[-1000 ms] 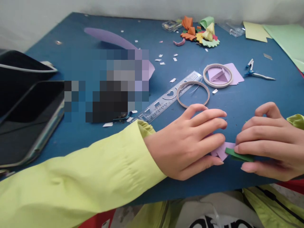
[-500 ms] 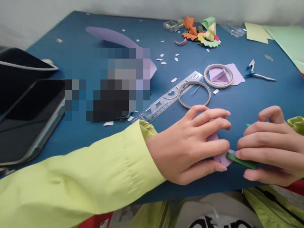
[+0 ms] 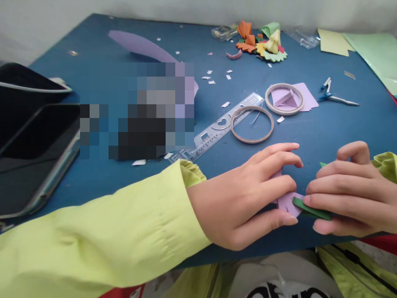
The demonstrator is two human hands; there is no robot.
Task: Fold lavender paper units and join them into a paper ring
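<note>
Blue table (image 3: 102, 178), pushed up to a pale wall (image 3: 173, 10), is scattered with small white scraps (image 3: 228, 77). From the head view, the only one, I see a person in lime sleeves working at the near edge. The left hand (image 3: 245, 198) has a lilac folded piece (image 3: 290, 203) pinched between thumb and forefinger, its other fingers loosely spread and curved over the top. The right hand (image 3: 356, 194) keeps its fingers bunched side by side and grips a green strip (image 3: 312, 210) between fingertips and thumb; how hard it presses, I cannot tell. One end of the green overlaps the lilac, right between the two hands. A green tip (image 3: 323, 164) pokes out behind the right fingers. Just beyond the left hand lies a thin brown ring (image 3: 252, 142), partly over a clear ruler (image 3: 214, 131). Farther off, a white tape ring (image 3: 284, 112) rests on lilac sheets (image 3: 309, 97), with a folded lilac triangle (image 3: 287, 99) inside it. To their right sits a blue-and-white tool (image 3: 329, 97). By the wall there's a cluster of orange, yellow and green folded paper (image 3: 273, 41), then a yellow sheet (image 3: 333, 42) and a pale green sheet (image 3: 374, 54). Over on the left, a dark device (image 3: 37, 153) lies near a pixelated patch, with a long lilac strip (image 3: 145, 45) curving out behind it.
</note>
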